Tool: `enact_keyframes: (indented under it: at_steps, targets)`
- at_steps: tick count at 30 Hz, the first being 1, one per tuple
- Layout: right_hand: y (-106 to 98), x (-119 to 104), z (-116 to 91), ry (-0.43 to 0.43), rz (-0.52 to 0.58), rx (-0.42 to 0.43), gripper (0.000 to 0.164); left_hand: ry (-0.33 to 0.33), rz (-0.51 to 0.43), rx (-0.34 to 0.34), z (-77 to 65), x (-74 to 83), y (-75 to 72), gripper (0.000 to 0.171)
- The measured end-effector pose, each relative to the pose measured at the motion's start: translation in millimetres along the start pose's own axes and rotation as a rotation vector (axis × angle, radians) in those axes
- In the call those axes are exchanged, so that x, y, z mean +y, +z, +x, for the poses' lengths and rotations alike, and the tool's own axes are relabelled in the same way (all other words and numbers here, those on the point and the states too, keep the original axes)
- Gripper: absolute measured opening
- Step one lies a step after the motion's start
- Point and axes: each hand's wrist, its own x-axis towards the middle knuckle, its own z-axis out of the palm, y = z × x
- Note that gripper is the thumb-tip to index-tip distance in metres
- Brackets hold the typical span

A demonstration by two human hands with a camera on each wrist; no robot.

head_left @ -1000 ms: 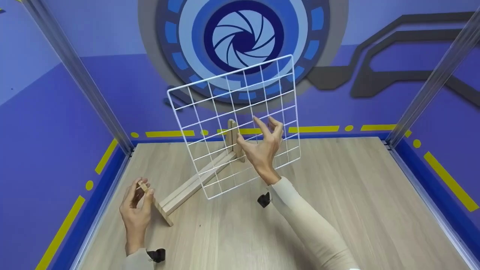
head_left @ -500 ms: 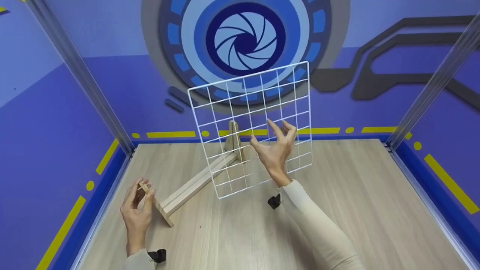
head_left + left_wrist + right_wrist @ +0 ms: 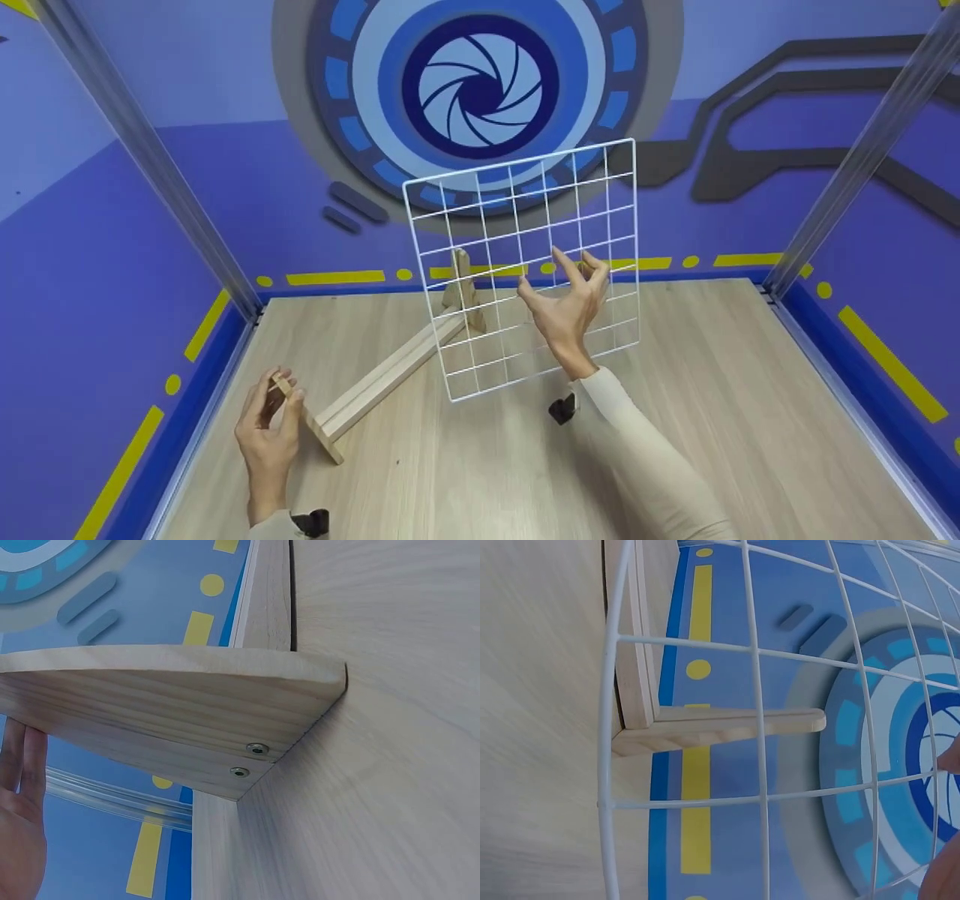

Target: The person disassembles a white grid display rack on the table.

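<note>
A white wire grid panel (image 3: 636, 240) hangs tilted in the air in the head view. My right hand (image 3: 566, 319) pinches its wires between thumb and fingers, right of the panel's middle. Behind and left of it lies a wooden stand (image 3: 394, 376), a long grooved bar with an upright end board at each end. My left hand (image 3: 264, 442) holds the top of the near end board (image 3: 324, 441). In the left wrist view, two bolt heads show low on that board (image 3: 172, 701). Through the grid wires, the right wrist view shows the far end board (image 3: 727, 729).
The stand rests on a light wood-grain tabletop (image 3: 465, 480). Blue and purple printed walls (image 3: 180, 195) enclose the back and sides. Metal posts (image 3: 847, 172) rise at both back corners.
My right hand has carried the grid panel to the right and slightly down, away from over the stand's bar. The left hand keeps its hold on the near end board.
</note>
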Motion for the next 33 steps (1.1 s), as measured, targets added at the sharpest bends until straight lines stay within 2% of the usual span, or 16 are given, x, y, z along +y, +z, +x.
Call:
enact_keyframes:
  at_steps: [11,19,25,33]
  targets:
    - [-13,17,0,0.015,-0.064,0.038,0.064,-0.037,0.016,-0.003,-1.4,3.9,-1.2,0.053]
    - [-19,28,1,0.028,-0.122,0.037,0.063,-0.029,0.015,-0.005,-2.1,2.3,-1.2,0.053]
    - [-24,34,1,0.046,-0.139,0.04,0.062,-0.055,-0.001,-0.005,-1.3,1.6,-1.6,0.053]
    - [-32,46,-2,0.105,-0.185,0.024,0.067,-0.025,-0.038,-0.002,-1.6,-1.2,-1.6,0.051]
